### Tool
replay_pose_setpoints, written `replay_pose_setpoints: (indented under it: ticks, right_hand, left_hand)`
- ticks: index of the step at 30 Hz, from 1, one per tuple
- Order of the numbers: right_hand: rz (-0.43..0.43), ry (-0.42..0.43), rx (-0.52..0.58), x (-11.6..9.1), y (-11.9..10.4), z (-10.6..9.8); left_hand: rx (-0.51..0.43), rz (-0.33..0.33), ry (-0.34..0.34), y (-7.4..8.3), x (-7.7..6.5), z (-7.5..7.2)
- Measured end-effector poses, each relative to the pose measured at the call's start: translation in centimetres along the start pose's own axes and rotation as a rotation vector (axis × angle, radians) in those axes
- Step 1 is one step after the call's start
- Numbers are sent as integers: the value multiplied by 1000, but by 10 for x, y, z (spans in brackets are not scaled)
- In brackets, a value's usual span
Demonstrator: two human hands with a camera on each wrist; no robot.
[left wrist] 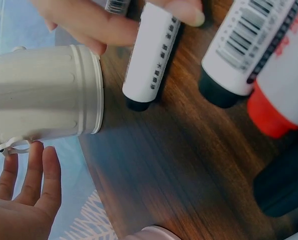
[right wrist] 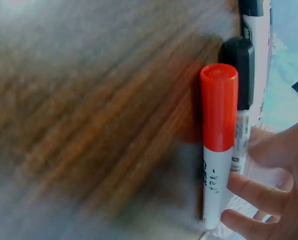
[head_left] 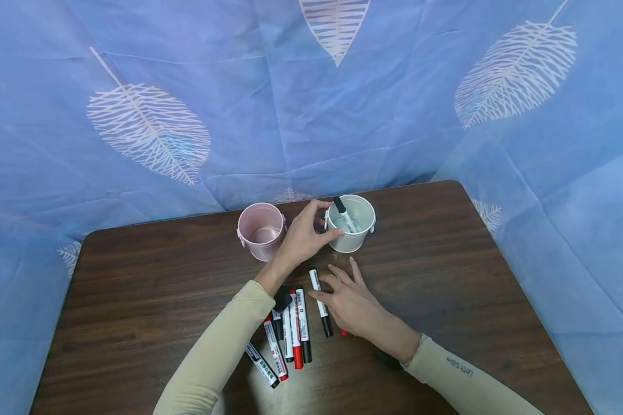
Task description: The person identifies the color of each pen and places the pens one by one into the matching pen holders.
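- Around the middle of the table [head_left: 446,271], the right hand [head_left: 350,305] covers part of a black-capped marker [head_left: 322,311] lying on the wood.
- This marker's long axis runs between far and near edges, a little slanted: black cap towards the near edge, other end towards the far edge and slightly left.
- The right hand's grip has thumb and index finger about the barrel; whether they squeeze it, I cannot tell.
- Under the same hand, a red-capped marker [right wrist: 219,145] shows from the head as a mere speck of red. The right wrist view gives nearly all of it, beside the black-capped marker and roughly parallel, cap also towards the near edge. Fingertips reach its white barrel; contact is hard to judge.
- Near the far edge, a white bucket [head_left: 348,245] stands upright. The left hand [head_left: 306,236] touches its left side, that grip spread apart with fairly straight fingers, one fingertip at the handle.
- Inside that bucket a leaning marker [head_left: 346,218] tilts, black end up, towards the far left corner.
- Also by the far edge, a pink bucket [head_left: 262,252] is partly covered by the left wrist.
- Nearer the near edge, loose markers [head_left: 295,331] lie side by side, some slanting; the left arm hides several ends, so their number is uncertain.
- The table's near edge is cut off.
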State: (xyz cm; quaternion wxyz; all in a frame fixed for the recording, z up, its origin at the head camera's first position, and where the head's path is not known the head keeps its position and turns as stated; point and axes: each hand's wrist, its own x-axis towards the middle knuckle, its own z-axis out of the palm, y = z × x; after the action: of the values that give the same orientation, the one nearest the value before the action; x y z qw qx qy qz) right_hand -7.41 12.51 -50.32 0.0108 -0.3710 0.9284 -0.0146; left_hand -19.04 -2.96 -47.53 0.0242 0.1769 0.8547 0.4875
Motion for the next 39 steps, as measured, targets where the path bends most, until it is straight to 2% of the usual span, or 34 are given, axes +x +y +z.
replay_pose_setpoints:
  ticks: [5,12,20,31,39]
  right_hand:
    - [-7,-11,-6,2,4,1]
    - [-27,58,-3,4,15,1]
    - [-20,72,86,5,33,3]
    - [-161,169,209,9,55,10]
    - [-166,182,224,9,60,11]
  left_hand:
    - [-3,4,4,-1,1,1]
    - [-21,7,1,-1,1,-1]
    - [-28,7,-10,-1,1,0]
    - [-36,5,4,-2,1,0]
    - [-37,4,-1,-1,1,1]
